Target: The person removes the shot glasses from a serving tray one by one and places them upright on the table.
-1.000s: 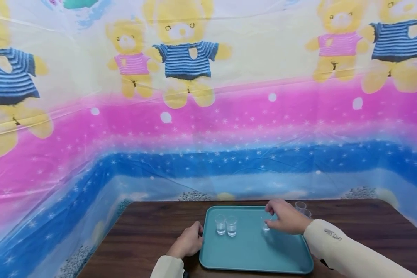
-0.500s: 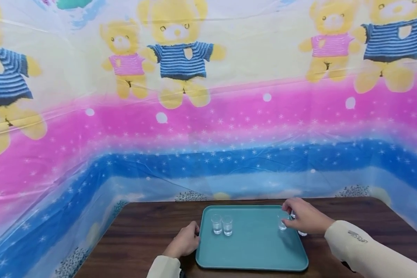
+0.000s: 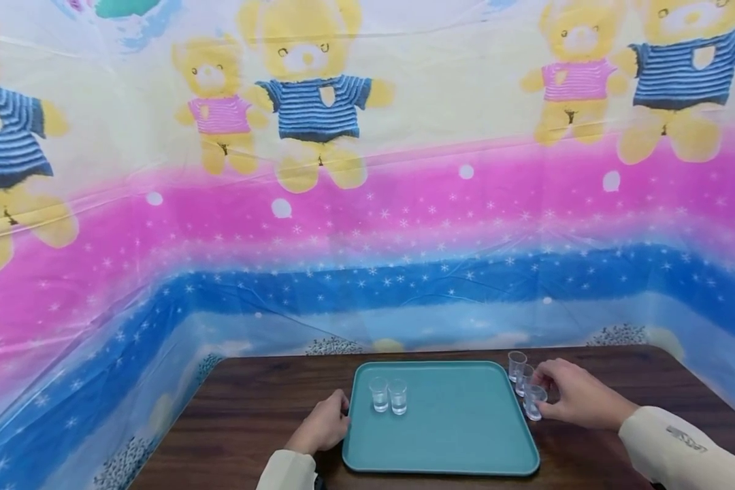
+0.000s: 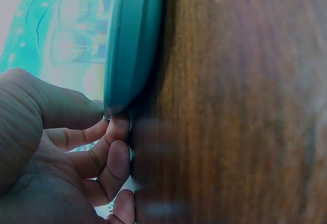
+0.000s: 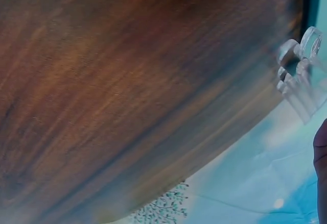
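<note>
My left hand [image 3: 327,423] holds the left rim of a teal tray [image 3: 441,442]. In the left wrist view, my thumb lies against the tray's edge [image 4: 130,40], with curled fingers under its corner. To the right of the tray, my right hand [image 3: 578,395] pinches the nearest clear shot glass [image 3: 533,403] between thumb and fingers. Just behind it stand a second shot glass [image 3: 523,382] and a third shot glass [image 3: 516,366], in a row. In the right wrist view, clear glasses [image 5: 301,83] overlap in a blur. Only part of my right hand [image 5: 321,157] shows there.
Two more shot glasses, one left [image 3: 379,395] and one right [image 3: 398,397], stand side by side on the tray's left part. A dark wooden table [image 3: 245,408] carries everything. Behind its far edge hangs a bear-patterned sheet [image 3: 343,272].
My right hand has moved right, off the tray, taking a shot glass from over the tray to the row beside it. The left hand keeps its hold on the tray.
</note>
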The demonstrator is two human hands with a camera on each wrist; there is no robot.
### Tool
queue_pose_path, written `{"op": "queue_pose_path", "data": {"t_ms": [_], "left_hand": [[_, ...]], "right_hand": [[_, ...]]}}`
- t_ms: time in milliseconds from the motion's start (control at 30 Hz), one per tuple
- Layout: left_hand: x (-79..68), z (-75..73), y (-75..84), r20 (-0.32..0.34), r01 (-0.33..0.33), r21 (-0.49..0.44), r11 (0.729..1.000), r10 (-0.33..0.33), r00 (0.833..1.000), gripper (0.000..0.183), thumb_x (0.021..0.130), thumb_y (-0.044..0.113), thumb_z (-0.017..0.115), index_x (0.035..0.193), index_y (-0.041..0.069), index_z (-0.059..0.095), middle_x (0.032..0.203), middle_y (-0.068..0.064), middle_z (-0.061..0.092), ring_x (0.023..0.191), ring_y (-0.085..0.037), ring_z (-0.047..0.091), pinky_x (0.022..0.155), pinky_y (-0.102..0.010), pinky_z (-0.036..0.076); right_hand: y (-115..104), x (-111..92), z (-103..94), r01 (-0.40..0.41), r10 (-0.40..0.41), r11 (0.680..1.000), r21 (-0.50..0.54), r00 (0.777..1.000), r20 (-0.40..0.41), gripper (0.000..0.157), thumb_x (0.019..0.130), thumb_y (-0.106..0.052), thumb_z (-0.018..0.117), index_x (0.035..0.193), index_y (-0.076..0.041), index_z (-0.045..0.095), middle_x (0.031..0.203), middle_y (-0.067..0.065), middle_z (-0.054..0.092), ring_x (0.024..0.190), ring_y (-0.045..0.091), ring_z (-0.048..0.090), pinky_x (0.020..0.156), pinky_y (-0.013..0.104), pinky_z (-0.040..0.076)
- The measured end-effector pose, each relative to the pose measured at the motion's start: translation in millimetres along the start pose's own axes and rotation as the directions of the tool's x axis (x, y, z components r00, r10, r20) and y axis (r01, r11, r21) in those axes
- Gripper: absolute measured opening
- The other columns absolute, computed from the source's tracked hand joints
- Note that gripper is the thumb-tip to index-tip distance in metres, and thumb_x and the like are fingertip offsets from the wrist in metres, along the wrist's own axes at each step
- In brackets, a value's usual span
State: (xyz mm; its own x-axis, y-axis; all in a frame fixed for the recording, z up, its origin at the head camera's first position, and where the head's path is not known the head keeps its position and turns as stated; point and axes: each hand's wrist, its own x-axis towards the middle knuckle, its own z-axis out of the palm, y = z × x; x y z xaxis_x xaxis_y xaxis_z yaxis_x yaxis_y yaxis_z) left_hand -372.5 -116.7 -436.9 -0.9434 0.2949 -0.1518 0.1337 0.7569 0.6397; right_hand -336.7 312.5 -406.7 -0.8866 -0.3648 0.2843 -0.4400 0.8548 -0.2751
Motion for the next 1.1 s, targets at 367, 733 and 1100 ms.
{"op": "queue_pose_path", "data": {"t_ms": [367, 733, 1100], "left_hand": [[-0.3, 0.5, -0.8, -0.01, -0.007, 0.0, 1.0, 0.007, 1.0, 0.007, 0.087, 0.006, 0.046, 0.094, 0.005, 0.042, 0.07, -0.009, 0.048, 0.061, -0.02, 0.046, 0.054, -0.034, 0.037], [1.0, 1.1, -0.1, 0.001, 0.011, -0.014, 1.0, -0.011, 1.0, 0.008, 0.087, 0.007, 0.046, 0.094, 0.005, 0.042, 0.071, -0.009, 0.048, 0.061, -0.02, 0.046, 0.054, -0.034, 0.037], [1.0, 1.3, 0.6, -0.017, 0.008, 0.009, 1.0, -0.008, 1.0, 0.008, 0.087, 0.007, 0.046, 0.093, 0.005, 0.042, 0.07, -0.008, 0.048, 0.061, -0.02, 0.047, 0.054, -0.034, 0.037]], "right_hand": [[6.9, -10.1, 3.8, -0.027, 0.027, 1.0, 0.001, 1.0, -0.012, 0.025, 0.069, -0.023, 0.069, 0.088, -0.016, 0.055, 0.08, -0.008, 0.048, 0.069, 0.004, 0.044, 0.058, 0.024, 0.04], [8.6, -11.7, 5.3, -0.07, 0.07, 0.998, 0.004, 0.998, -0.001, 0.018, 0.07, -0.015, 0.067, 0.082, -0.018, 0.054, 0.075, -0.008, 0.045, 0.068, 0.008, 0.044, 0.055, 0.024, 0.038], [9.3, -17.2, 1.8, -0.021, 0.02, 0.999, -0.049, 0.999, -0.026, 0.022, 0.065, -0.016, 0.069, 0.079, -0.022, 0.053, 0.074, -0.01, 0.043, 0.068, 0.007, 0.04, 0.057, 0.024, 0.037]]}}
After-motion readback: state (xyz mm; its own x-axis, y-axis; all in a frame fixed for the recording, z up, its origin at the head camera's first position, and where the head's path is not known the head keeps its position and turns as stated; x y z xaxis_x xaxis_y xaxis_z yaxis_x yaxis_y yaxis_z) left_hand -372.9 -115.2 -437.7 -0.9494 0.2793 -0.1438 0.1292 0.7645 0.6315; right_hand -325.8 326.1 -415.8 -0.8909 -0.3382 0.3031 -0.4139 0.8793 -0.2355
